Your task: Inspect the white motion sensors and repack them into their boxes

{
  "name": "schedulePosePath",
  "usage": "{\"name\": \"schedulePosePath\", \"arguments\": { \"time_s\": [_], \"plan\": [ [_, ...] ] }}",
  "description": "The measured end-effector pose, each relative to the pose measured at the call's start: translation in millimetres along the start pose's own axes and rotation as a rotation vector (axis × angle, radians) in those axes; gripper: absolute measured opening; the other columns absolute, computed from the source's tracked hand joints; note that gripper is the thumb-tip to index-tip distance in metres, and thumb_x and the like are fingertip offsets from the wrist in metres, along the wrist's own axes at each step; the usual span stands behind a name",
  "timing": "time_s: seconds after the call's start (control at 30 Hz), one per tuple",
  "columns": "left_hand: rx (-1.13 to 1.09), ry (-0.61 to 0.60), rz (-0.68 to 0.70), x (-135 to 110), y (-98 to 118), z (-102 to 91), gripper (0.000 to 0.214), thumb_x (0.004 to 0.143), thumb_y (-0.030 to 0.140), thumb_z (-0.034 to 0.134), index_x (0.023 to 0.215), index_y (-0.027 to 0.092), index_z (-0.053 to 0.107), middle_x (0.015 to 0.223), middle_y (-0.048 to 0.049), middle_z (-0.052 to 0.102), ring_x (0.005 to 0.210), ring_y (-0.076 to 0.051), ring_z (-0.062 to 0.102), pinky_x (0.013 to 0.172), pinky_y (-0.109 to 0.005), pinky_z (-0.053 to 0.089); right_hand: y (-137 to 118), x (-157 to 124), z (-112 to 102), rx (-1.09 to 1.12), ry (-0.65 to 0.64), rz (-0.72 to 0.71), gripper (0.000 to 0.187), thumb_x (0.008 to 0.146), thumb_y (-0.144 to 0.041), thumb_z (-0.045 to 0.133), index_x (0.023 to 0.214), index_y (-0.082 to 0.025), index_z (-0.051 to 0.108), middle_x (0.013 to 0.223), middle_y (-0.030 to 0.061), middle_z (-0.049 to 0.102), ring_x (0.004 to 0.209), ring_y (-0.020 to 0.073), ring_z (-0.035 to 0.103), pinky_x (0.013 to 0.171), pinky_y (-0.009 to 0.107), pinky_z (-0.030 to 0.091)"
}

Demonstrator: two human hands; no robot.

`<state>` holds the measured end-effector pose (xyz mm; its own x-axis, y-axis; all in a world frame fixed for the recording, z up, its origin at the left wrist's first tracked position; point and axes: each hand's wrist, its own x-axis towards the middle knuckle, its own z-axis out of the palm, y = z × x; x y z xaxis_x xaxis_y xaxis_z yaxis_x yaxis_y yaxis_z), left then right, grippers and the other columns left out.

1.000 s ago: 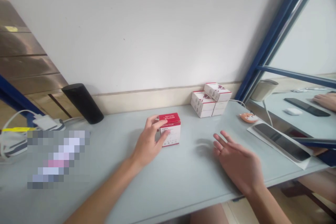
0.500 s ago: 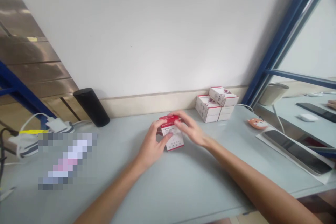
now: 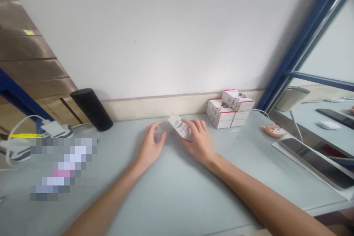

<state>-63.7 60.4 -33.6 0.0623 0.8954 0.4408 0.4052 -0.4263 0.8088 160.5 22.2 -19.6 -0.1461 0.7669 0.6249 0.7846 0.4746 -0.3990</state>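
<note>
Right of the black cylinder (image 3: 91, 108) by the wall, the left hand (image 3: 151, 144) lay open on the grey table (image 3: 177, 191), fingers spread and holding nothing, just beside the small white carton (image 3: 179, 125). The right hand (image 3: 199, 141) gripped that carton from its right side, tilted up near the table's back edge. It looked light and stiff but easily dented — best pinched across two opposite faces — while similar stacked cartons (image 3: 229, 107) stood further right.
</note>
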Motion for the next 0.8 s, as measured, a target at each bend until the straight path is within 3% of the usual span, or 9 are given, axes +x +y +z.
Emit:
{"name": "schedulePosePath", "arguments": {
  "time_s": [0.13,0.23,0.33,0.4,0.53,0.67,0.8],
  "plan": [
    [0.192,-0.035,0.288,-7,22,-8.2,0.037,0.103,0.035,0.054,0.138,0.025,0.054,0.147,-0.0137,0.055,0.138,-0.027,0.054,0.117,-0.051,0.046,-4,-4,8,-0.077,-0.119,-0.198,0.075,0.085,-0.002,0.064,0.152,-0.032,0.05,0.146,0.0084,0.063,0.12,0.0346,0.057,0.101,0.052,0.05],
    [0.246,-0.055,0.466,-14,43,-14.5,0.029,0.104,0.028,0.051,0.132,0.026,0.059,0.146,-0.0107,0.058,0.138,-0.026,0.056,0.119,-0.047,0.044,-6,-6,11,0.089,-0.21,-0.29,0.058,0.092,-0.018,0.071,0.147,-0.028,0.056,0.149,0.0079,0.062,0.131,0.0333,0.055,0.109,0.051,0.049],
    [0.309,-0.143,0.556,-18,50,-15.2,0.032,0.102,0.029,0.057,0.134,0.027,0.06,0.148,-0.0096,0.058,0.137,-0.026,0.057,0.117,-0.044,0.047,-3,-3,4,0.27,-0.242,-0.264,0.048,0.098,-0.029,0.066,0.145,-0.028,0.057,0.155,0.0087,0.057,0.139,0.0269,0.055,0.113,0.045,0.049],
    [0.401,-0.255,0.56,-17,45,-13.0,0.04,0.099,0.036,0.063,0.138,0.028,0.059,0.153,-0.0096,0.055,0.139,-0.028,0.056,0.118,-0.047,0.045,5,3,-4,0.264,-0.184,-0.226,0.042,0.1,-0.026,0.059,0.142,-0.028,0.059,0.154,0.0087,0.056,0.139,0.0244,0.056,0.115,0.044,0.048],
    [0.549,-0.389,0.56,-6,21,-11.4,0.039,0.102,0.041,0.061,0.139,0.028,0.062,0.15,-0.007,0.062,0.137,-0.029,0.057,0.12,-0.051,0.043,37,21,-22,-0.056,0.089,-0.068,0.038,0.098,-0.018,0.054,0.133,-0.026,0.066,0.151,0.0106,0.058,0.144,0.03,0.048,0.122,0.053,0.038],
    [0.598,-0.319,0.461,12,-2,-22.8,0.038,0.104,0.037,0.054,0.14,0.027,0.063,0.151,-0.0072,0.062,0.14,-0.03,0.057,0.119,-0.053,0.044,76,28,-36,-0.315,0.267,0.131,0.044,0.092,-0.013,0.053,0.134,-0.021,0.064,0.151,0.0153,0.055,0.149,0.0342,0.04,0.12,0.057,0.037],
    [0.671,-0.257,0.352,23,-14,-41.0,0.043,0.105,0.034,0.047,0.147,0.025,0.057,0.154,-0.0082,0.059,0.15,-0.033,0.047,0.121,-0.057,0.038,99,27,-41,-0.425,0.314,0.219,0.044,0.091,-0.016,0.053,0.134,-0.019,0.063,0.15,0.0159,0.055,0.149,0.0359,0.038,0.12,0.056,0.036]
  ]
}}
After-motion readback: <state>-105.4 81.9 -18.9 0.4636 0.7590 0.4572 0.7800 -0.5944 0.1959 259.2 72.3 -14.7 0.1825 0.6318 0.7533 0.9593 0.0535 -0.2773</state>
